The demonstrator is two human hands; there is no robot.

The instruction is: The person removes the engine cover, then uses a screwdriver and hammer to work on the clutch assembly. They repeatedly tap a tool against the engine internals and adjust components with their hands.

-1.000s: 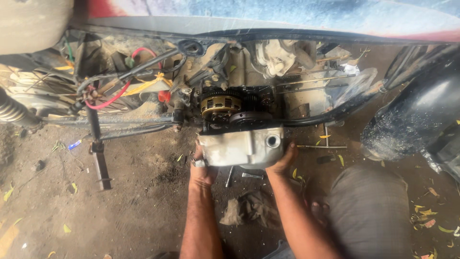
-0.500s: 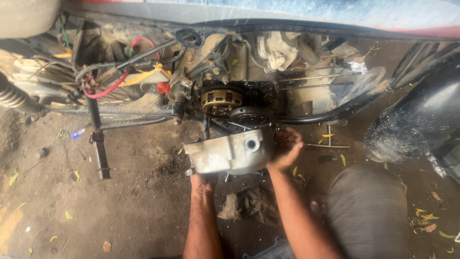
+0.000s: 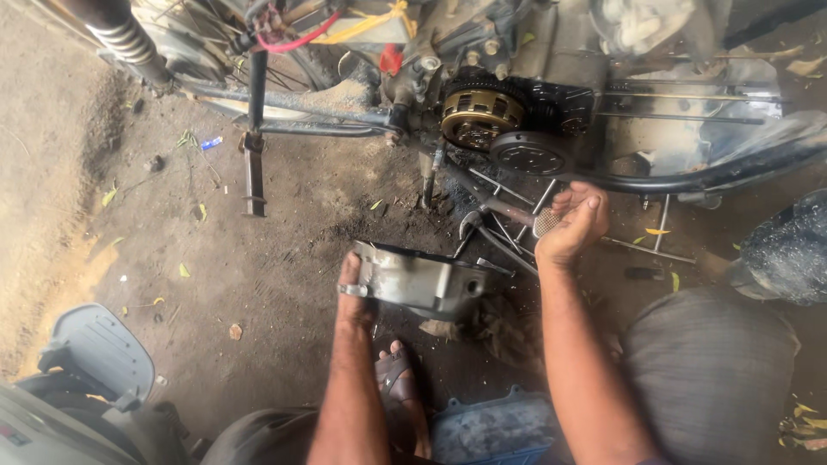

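The work takes place on a bare dirt floor (image 3: 276, 258), brown and oil-darkened near the middle, strewn with small yellow leaves and scraps. A motorcycle fills the top of the view: its frame tubes, a coil spring shock (image 3: 129, 43) at upper left, red and yellow wiring (image 3: 345, 26), and the side stand (image 3: 252, 164) reaching down to the ground. The engine side is open, showing the brass-coloured clutch assembly (image 3: 479, 116) and beside it a dark round gear plate (image 3: 532, 157). Below the engine, thin metal rods and tools (image 3: 508, 215) lie on the blackened soil. The left hand (image 3: 353, 288), a ring on one finger, grips the left edge of the grey metal engine cover (image 3: 422, 280), which sits low over the ground, well apart from the engine, its hollow side tilted upward; whether anything lies inside it cannot be told. The right hand (image 3: 573, 226) hangs raised near the tools, fingers curled loosely inward; whether it pinches something small cannot be told. A sandalled foot (image 3: 398, 387) rests below the cover, next to a blue plastic container (image 3: 495, 426) whose contents are unclear. A grey plastic part (image 3: 99, 349) lies at lower left, and a dark shiny tank-like body (image 3: 788, 250) sits at the right edge.
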